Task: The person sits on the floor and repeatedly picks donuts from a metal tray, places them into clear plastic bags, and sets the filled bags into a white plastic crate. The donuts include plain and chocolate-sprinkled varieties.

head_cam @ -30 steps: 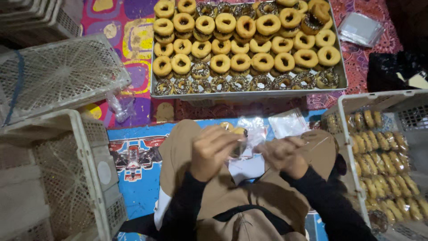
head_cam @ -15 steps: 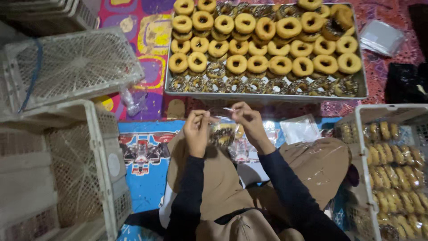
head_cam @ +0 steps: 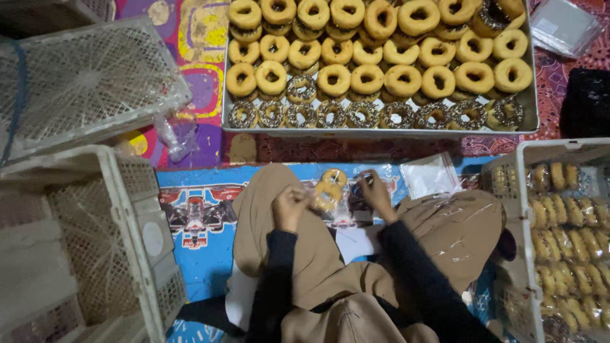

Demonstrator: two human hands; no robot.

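A: Entry, head view. Left hand (head_cam: 290,206) and right hand (head_cam: 376,194) are both raised over the lap, either side of a clear plastic bag (head_cam: 337,202).

B: State of each grip?

A: Left grip: fingers curled together, clamped on the left edge of the bag. Right grip: fingers pinched onto the bag's right side. Inside the bag, plain ring doughnuts (head_cam: 329,189), two visible, one above the other, the upper one at the bag's mouth.

B: Where does the bag sit relative to the body?

A: Held above the knees, which are covered in tan cloth. Just beyond the knees lies a blue printed mat (head_cam: 197,213) on the floor.

B: Surroundings?

A: Directly ahead, a large metal tray (head_cam: 531,121) filled with doughnuts: plain glazed rows at the back, a sprinkle-topped row along the near edge. At far right, a white plastic crate (head_cam: 518,190) holding bagged doughnuts packed in rows. At left, another white lattice crate (head_cam: 130,209), and a further one (head_cam: 89,76) lying tilted behind it. A loose empty bag (head_cam: 431,174) rests near the right knee, apart from the hands. A stack of clear bags (head_cam: 562,25) sits at top right.
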